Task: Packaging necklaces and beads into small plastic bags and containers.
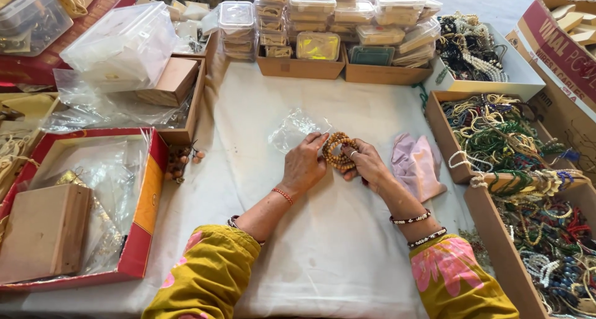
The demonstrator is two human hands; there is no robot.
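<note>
Wooden beads [339,151] sit bunched at frame centre on the white desk [335,244], between both hands. Left hand [304,165] pinches their left edge, right hand [367,164] curls fingers around their right; clear bag [295,129] lies just upper left.

Both hands' [335,164] grips closed together

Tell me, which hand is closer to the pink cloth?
Right. The right hand lies just beside the pink cloth; the left hand sits farther off, beyond the wooden beads.
</note>
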